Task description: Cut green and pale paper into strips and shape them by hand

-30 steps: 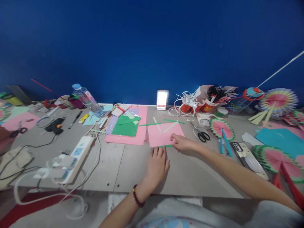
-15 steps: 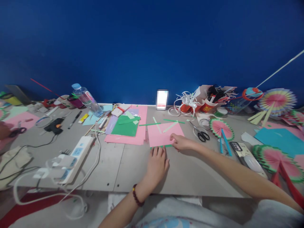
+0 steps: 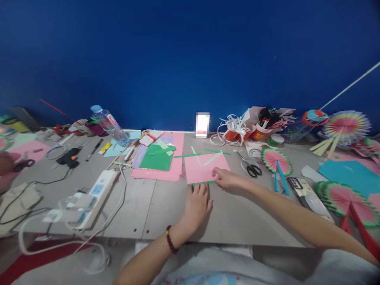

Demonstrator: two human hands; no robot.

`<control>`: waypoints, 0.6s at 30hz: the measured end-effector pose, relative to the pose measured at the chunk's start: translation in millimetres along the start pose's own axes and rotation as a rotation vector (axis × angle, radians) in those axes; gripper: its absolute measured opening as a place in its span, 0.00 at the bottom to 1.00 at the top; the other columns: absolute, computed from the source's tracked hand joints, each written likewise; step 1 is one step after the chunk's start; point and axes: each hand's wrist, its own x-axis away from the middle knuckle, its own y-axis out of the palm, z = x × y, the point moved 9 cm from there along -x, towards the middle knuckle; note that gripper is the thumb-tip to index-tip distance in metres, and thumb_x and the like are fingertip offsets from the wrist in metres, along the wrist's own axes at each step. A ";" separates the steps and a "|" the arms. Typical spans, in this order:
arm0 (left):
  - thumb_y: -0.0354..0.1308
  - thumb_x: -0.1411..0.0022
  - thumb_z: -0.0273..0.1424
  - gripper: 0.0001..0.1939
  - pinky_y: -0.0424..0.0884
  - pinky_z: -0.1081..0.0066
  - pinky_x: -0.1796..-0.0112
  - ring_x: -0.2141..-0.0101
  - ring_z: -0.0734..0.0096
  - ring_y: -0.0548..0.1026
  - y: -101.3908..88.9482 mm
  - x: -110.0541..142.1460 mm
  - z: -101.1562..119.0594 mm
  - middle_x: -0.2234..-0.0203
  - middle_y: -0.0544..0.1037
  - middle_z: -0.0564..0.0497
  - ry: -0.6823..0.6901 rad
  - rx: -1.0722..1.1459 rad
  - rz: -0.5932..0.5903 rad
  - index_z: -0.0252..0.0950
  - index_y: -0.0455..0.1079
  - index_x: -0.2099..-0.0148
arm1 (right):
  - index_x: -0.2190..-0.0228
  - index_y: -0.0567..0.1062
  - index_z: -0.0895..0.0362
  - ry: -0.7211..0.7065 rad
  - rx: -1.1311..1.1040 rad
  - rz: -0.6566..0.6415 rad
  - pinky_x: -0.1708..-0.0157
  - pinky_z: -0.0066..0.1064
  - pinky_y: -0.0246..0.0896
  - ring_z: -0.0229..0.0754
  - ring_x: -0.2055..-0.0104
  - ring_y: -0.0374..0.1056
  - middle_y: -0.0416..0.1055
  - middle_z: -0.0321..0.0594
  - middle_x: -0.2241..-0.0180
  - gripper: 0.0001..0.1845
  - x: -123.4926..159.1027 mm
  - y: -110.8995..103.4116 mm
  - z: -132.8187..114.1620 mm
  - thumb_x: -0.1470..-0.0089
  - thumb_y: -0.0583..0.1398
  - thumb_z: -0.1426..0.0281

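Observation:
A pink paper sheet (image 3: 197, 168) lies flat on the table in front of me, with a narrow green paper strip (image 3: 194, 184) along its near edge. My left hand (image 3: 197, 204) is palm down, its spread fingertips resting on that strip and the edge beside it. Over the sheet's near right corner, my right hand (image 3: 227, 179) has its fingers curled together, touching the paper at the strip's right end. What lies between those fingers is hidden. Two pale green strips (image 3: 213, 158) lie on the sheet's far half. Darker green strips (image 3: 218, 151) lie just beyond it.
Black-handled scissors (image 3: 252, 169) and a watermelon-patterned paper fan (image 3: 277, 161) lie to the right. Green sheets (image 3: 157, 160) on larger pink paper (image 3: 178, 158) are to the left, with a power strip (image 3: 99, 198) and a glue gun (image 3: 69, 158). Another person's hand (image 3: 7, 162) is far left.
My left hand has shifted very slightly right, its fingers still at the strip. The right hand stays in place, and the papers look unmoved.

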 end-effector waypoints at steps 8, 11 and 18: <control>0.51 0.36 0.33 0.23 0.62 0.59 0.51 0.50 0.53 0.64 5.3 -10.9 19.1 0.52 0.70 0.39 0.165 -0.025 -0.033 0.26 0.64 0.43 | 0.59 0.64 0.58 0.014 -0.067 0.005 0.76 0.23 0.54 0.35 0.82 0.64 0.64 0.26 0.85 0.16 -1.9 1.2 0.8 0.51 0.54 0.81; 0.49 0.35 0.37 0.26 0.62 0.56 0.50 0.50 0.52 0.64 4.8 -12.2 21.3 0.51 0.71 0.39 0.120 -0.015 -0.024 0.27 0.62 0.40 | 0.61 0.65 0.57 0.034 -0.121 0.020 0.77 0.23 0.55 0.35 0.82 0.64 0.63 0.25 0.86 0.15 -0.9 0.5 1.3 0.52 0.54 0.81; 0.51 0.36 0.39 0.27 0.62 0.56 0.50 0.51 0.54 0.64 6.6 -13.6 20.4 0.51 0.70 0.41 0.098 0.037 -0.037 0.28 0.61 0.40 | 0.72 0.63 0.55 0.073 -0.274 -0.001 0.83 0.21 0.55 0.31 0.86 0.61 0.66 0.26 0.86 0.07 3.7 1.4 2.2 0.49 0.54 0.79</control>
